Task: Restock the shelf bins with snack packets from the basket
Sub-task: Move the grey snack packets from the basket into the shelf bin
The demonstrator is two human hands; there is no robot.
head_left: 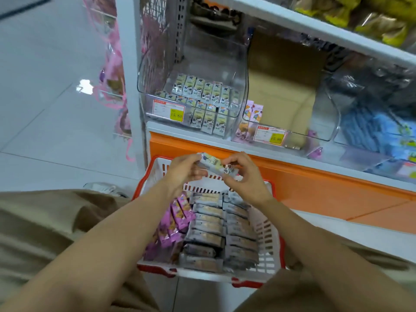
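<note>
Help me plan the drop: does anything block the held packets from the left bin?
Nothing visible does. Left hand and right hand hold the packets over the basket; only the bin's front wall rises between.

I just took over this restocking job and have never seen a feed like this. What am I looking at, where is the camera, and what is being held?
There is no machine here. A person works with bare hands, and the single picture comes from a wide-angle camera worn on their head, looking forward and down. The left hand and right hand together pinch grey snack packets above a red-and-white basket; how many they hold is unclear. The basket holds rows of similar grey packets and, on its left side, purple packets. Ahead is a shelf with clear bins. The left bin is partly filled with matching packets. The middle bin shows only a few pink packets at its left end.
</note>
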